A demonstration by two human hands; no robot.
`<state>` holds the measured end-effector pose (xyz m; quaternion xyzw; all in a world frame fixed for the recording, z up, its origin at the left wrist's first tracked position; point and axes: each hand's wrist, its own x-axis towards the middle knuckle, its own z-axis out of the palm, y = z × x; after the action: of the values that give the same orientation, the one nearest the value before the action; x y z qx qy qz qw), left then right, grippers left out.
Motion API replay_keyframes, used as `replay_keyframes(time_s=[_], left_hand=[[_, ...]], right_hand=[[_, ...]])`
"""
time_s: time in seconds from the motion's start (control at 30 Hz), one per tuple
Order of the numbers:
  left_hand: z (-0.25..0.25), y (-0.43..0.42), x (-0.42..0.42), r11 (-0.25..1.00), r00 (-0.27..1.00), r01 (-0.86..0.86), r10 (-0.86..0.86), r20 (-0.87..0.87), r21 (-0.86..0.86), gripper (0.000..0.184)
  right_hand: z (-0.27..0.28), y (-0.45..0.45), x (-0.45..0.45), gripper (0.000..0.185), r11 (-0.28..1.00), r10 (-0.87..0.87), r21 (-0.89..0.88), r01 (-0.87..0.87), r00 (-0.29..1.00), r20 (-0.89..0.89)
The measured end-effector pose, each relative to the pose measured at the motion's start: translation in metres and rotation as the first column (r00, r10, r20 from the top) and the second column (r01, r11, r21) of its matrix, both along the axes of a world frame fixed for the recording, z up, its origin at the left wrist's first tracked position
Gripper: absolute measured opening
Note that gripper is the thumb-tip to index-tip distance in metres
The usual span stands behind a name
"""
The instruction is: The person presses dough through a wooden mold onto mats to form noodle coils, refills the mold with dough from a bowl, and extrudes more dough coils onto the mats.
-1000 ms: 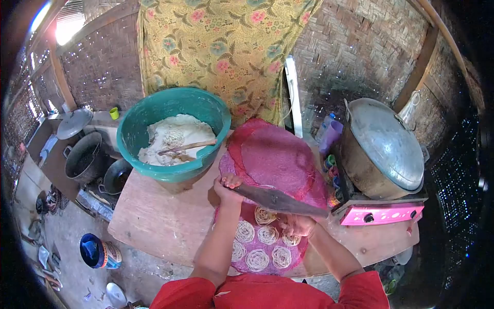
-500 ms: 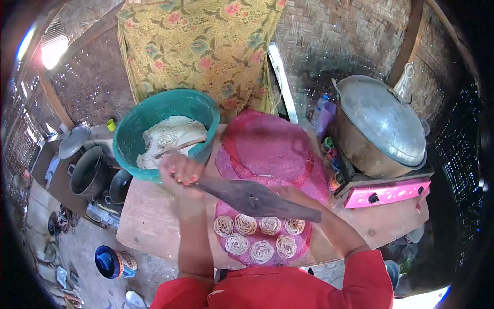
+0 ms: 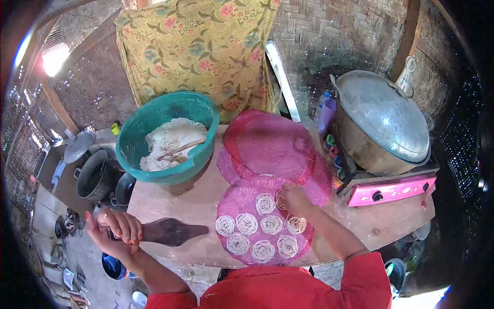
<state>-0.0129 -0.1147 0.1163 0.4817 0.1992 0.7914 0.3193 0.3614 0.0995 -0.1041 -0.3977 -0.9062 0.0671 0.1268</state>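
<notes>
My left hand [image 3: 117, 230] is closed around one end of a dark wooden paddle-shaped tool [image 3: 172, 232], held low over the table's left edge. At the upper right of a round pink mesh sheet [image 3: 231, 201], my right hand [image 3: 297, 199] has its fingers together, pointing down. They touch the edge of a pale coil of thin strands [image 3: 279, 200], which the hand partly covers; what the fingertips pinch is hidden. Several more coils lie flat on the sheet, including a whole one [image 3: 265, 204] just left of that hand and another [image 3: 296, 224] below it.
A green basin [image 3: 167, 177] with white dough [image 3: 172, 136] and a wooden stick [image 3: 182, 148] stands at the back left. More pink mesh sheets [image 3: 272, 144] lie behind the coils. At right, a large lidded pot [image 3: 383, 121] sits on a pink-fronted stove [image 3: 391, 190].
My left hand has swung the wooden tool left and down, away from above the mesh sheet. My right hand now shows at the upper coils, where two more coils are visible.
</notes>
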Motion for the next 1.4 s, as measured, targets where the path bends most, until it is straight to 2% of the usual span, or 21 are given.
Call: replay_keyframes(time_s=[0.07,0.1,0.17,0.2,0.37,0.43,0.53,0.67,0.77,0.87,0.97,1.03,1.1,1.13,1.2,1.23,1.27,1.3,1.33,1.37,1.4], left_hand=[[-0.008,-0.006,-0.002,0.988,0.991,-0.134,0.132,-0.026,-0.08,0.059],[-0.013,-0.008,-0.004,0.987,0.991,-0.135,0.134,-0.027,-0.082,0.059],[-0.023,-0.01,-0.007,0.936,0.965,-0.26,0.262,-0.025,-0.237,0.058],[-0.026,-0.01,-0.008,0.921,0.964,-0.261,0.265,-0.025,-0.29,0.057],[-0.029,-0.015,-0.013,0.902,0.946,-0.306,0.323,0.007,-0.306,0.056],[-0.031,-0.015,-0.018,0.924,0.961,-0.262,0.276,0.011,-0.278,0.054],[-0.034,-0.015,-0.027,0.948,0.975,-0.223,0.221,-0.038,-0.226,0.052],[-0.032,-0.013,-0.02,0.931,0.959,-0.272,0.284,0.015,-0.244,0.052],[-0.035,-0.013,-0.02,0.946,0.97,-0.238,0.242,-0.009,-0.221,0.052],[-0.039,-0.01,-0.015,0.926,0.945,-0.305,0.324,0.054,-0.221,0.052],[-0.033,-0.013,-0.007,0.889,0.907,-0.371,0.41,0.102,-0.27,0.056],[-0.027,-0.024,-0.001,0.95,0.95,-0.268,0.288,0.118,-0.158,0.059],[-0.011,-0.025,0.006,0.996,0.99,-0.09,0.091,0.109,-0.015,0.058],[-0.012,-0.021,0.012,0.996,0.991,-0.083,0.084,0.107,-0.019,0.058],[-0.021,-0.006,0.028,0.998,0.867,-0.003,0.03,0.497,-0.055,0.056],[-0.032,0.006,0.036,0.988,0.874,-0.037,0.104,0.475,-0.149,0.055],[-0.042,0.016,0.049,0.967,0.879,-0.073,0.178,0.443,-0.243,0.056],[-0.044,0.024,0.082,0.8,0.871,-0.221,0.419,0.256,-0.558,0.061],[-0.066,0.022,0.079,0.711,0.978,-0.199,0.186,-0.094,-0.674,0.055],[-0.088,0.021,0.076,0.656,0.824,-0.333,-0.145,-0.547,-0.677,0.056],[-0.111,0.019,0.073,0.733,0.502,-0.378,-0.351,-0.791,-0.566,0.062]], right_hand=[[0.001,-0.001,-0.001,0.014,0.999,0.016,0.031,-0.017,0.999,0.037],[0.003,-0.002,-0.002,0.014,0.998,0.016,0.064,-0.017,1.0,0.023],[0.008,-0.003,-0.004,0.015,0.995,0.018,0.098,-0.019,1.0,0.011],[0.016,-0.005,-0.006,0.015,0.998,0.028,0.063,-0.031,0.998,0.051],[0.022,-0.004,-0.009,0.014,0.996,0.082,0.029,-0.085,0.991,0.11],[0.027,-0.006,-0.011,0.013,0.997,0.066,-0.035,-0.064,0.996,0.054],[0.012,0.002,-0.012,0.012,0.996,0.087,-0.027,-0.087,0.996,-0.001],[-0.001,0.006,-0.016,0.014,0.997,0.07,-0.016,-0.07,0.998,-0.01],[0.013,-0.002,-0.018,0.023,0.991,0.1,-0.091,-0.097,0.995,0.022],[0.025,-0.007,-0.019,0.027,0.996,0.072,-0.069,-0.064,0.991,0.116],[0.036,-0.019,-0.017,0.032,1.0,0.007,0.012,-0.007,1.0,0.005],[0.046,-0.036,-0.024,0.035,0.903,0.094,-0.372,-0.214,0.945,-0.314],[0.068,-0.085,-0.048,0.035,0.862,0.254,-0.26,-0.435,0.814,-0.522],[0.071,-0.112,-0.061,0.037,0.872,0.288,-0.189,-0.452,0.785,-0.548],[0.057,-0.148,-0.069,0.04,0.88,0.328,-0.107,-0.462,0.755,-0.568],[0.048,-0.16,-0.069,0.043,0.812,0.158,-0.38,-0.443,0.794,-0.588],[0.044,-0.165,-0.07,0.046,0.667,-0.011,-0.622,-0.411,0.829,-0.56],[0.043,-0.16,-0.067,0.046,0.675,-0.008,-0.61,-0.415,0.823,-0.568],[0.04,-0.153,-0.057,0.045,0.671,-0.103,-0.64,-0.374,0.808,-0.58],[0.038,-0.148,-0.045,0.044,0.66,-0.201,-0.673,-0.334,0.785,-0.586],[0.046,-0.141,-0.034,0.044,0.664,-0.209,-0.67,-0.331,0.779,-0.592]])
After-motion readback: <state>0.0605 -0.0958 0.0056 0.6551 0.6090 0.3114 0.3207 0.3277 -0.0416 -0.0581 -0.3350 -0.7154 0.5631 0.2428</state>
